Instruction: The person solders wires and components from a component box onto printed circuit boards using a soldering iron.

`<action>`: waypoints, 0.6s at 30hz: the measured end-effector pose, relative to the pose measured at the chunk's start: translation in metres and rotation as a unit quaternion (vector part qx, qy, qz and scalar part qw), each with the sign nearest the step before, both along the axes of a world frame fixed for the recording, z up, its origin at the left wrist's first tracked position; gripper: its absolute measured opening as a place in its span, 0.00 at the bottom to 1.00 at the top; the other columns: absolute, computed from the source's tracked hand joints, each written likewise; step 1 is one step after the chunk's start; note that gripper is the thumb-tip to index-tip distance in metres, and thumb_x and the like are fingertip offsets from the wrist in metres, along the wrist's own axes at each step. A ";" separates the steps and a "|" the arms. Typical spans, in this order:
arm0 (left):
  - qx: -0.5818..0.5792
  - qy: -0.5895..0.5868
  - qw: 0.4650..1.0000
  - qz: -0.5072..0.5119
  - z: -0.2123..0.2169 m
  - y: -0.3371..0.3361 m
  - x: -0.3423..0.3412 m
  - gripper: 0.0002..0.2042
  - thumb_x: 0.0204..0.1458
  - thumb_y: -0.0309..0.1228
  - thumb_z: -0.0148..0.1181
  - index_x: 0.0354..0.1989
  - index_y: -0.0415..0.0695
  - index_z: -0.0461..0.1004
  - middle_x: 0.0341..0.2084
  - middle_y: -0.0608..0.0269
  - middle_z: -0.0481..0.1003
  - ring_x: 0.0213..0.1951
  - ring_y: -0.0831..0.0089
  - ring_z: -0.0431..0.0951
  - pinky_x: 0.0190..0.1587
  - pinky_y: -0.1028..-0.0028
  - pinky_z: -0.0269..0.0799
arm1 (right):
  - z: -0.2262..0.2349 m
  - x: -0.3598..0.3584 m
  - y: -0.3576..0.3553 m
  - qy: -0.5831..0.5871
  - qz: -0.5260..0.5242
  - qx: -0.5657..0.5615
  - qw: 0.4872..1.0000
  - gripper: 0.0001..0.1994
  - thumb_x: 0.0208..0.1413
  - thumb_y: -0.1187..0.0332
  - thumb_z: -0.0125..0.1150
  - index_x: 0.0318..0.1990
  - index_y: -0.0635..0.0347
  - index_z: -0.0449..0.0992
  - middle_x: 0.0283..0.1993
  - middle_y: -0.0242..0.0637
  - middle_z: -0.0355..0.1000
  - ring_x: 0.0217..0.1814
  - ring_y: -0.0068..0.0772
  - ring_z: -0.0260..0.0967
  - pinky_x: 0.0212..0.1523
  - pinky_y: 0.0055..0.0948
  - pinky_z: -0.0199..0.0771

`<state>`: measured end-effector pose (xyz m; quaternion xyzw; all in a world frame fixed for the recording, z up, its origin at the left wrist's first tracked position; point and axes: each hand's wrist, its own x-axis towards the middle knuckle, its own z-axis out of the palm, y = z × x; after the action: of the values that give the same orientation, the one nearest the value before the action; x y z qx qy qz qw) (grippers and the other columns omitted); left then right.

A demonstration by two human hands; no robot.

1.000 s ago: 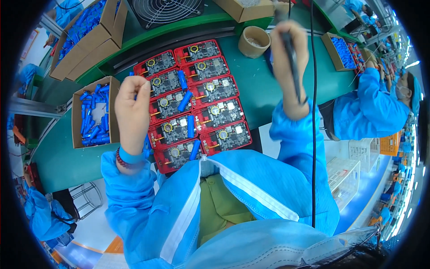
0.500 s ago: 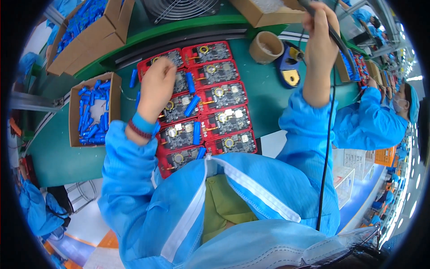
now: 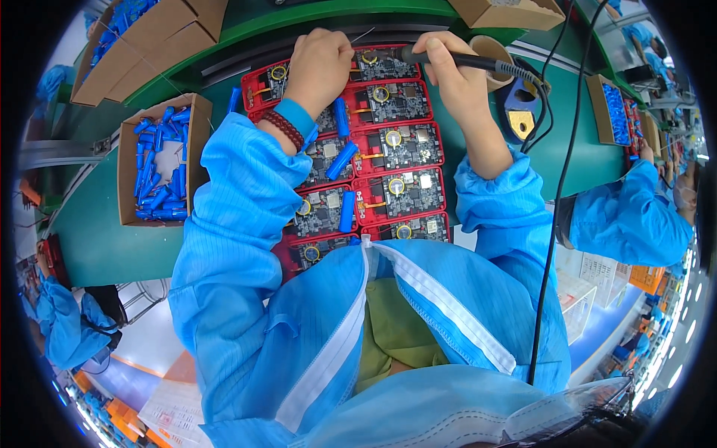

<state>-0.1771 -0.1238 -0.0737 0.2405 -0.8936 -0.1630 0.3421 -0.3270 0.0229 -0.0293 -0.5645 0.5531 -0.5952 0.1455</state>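
My right hand (image 3: 459,78) is closed round the black handle of a soldering iron (image 3: 478,62). Its front end points left over the far right circuit board (image 3: 382,63), which sits in a red case. Beside that board, my left hand (image 3: 321,69) is closed in a pinch on a thin silvery solder wire (image 3: 364,35), whose end sticks out past the fingers. Two columns of red cases with circuit boards (image 3: 403,145) lie below my hands. Blue cylindrical battery cells (image 3: 342,160) rest along the left column. My left hand and forearm hide part of that column.
An open cardboard box of blue cells (image 3: 196,160) stands at left, with a larger carton (image 3: 160,48) behind it. A blue and yellow soldering iron stand (image 3: 520,123) and a brown round container (image 3: 489,75) are at right. Black cables (image 3: 571,172) hang there. A co-worker's sleeve (image 3: 620,220) shows far right.
My right hand has brought the soldering iron left and down from above the stand to the far right board. My left hand has moved right and away from me; the view has shifted slightly.
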 end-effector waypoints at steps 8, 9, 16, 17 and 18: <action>0.043 -0.039 0.998 0.007 -0.003 -0.005 0.001 0.06 0.48 0.29 0.55 0.27 0.39 0.72 0.29 0.53 0.74 0.36 0.54 0.71 0.44 0.62 0.65 | -0.007 -0.003 -0.005 0.015 -0.002 0.017 1.000 0.14 0.61 0.61 0.49 0.34 0.62 0.73 0.25 0.28 0.65 0.28 0.17 0.60 0.29 0.18 0.59; 0.044 -0.040 0.998 0.007 -0.003 -0.005 0.001 0.06 0.48 0.29 0.55 0.27 0.39 0.72 0.29 0.53 0.74 0.36 0.54 0.71 0.44 0.62 0.65 | -0.008 -0.004 -0.005 -0.002 -0.002 0.033 0.999 0.12 0.60 0.62 0.50 0.33 0.63 0.74 0.31 0.32 0.71 0.35 0.21 0.65 0.38 0.22 0.66; 0.033 -0.039 0.999 0.019 -0.006 -0.004 -0.001 0.06 0.48 0.29 0.55 0.26 0.39 0.72 0.29 0.53 0.74 0.36 0.54 0.72 0.44 0.63 0.65 | -0.012 -0.005 -0.006 0.010 -0.002 0.030 0.999 0.13 0.61 0.62 0.50 0.34 0.62 0.74 0.30 0.31 0.70 0.33 0.21 0.65 0.37 0.21 0.66; 0.027 -0.035 0.999 0.015 -0.006 -0.005 0.000 0.06 0.48 0.29 0.55 0.26 0.40 0.72 0.29 0.53 0.74 0.36 0.54 0.72 0.44 0.63 0.65 | -0.013 -0.005 -0.006 0.014 -0.005 0.034 0.999 0.13 0.61 0.61 0.50 0.34 0.62 0.74 0.30 0.31 0.71 0.34 0.21 0.65 0.37 0.21 0.66; 0.027 -0.036 0.999 0.014 -0.006 -0.004 -0.001 0.06 0.48 0.29 0.55 0.26 0.40 0.72 0.29 0.53 0.74 0.36 0.54 0.72 0.44 0.63 0.65 | -0.013 -0.005 -0.006 0.018 -0.008 0.038 0.999 0.13 0.61 0.61 0.50 0.34 0.62 0.74 0.30 0.31 0.71 0.34 0.21 0.65 0.37 0.21 0.66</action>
<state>-0.1778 -0.1278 -0.0797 0.2684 -0.8968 -0.1738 0.3057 -0.3321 0.0174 -0.0419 -0.5646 0.5828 -0.5644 0.1521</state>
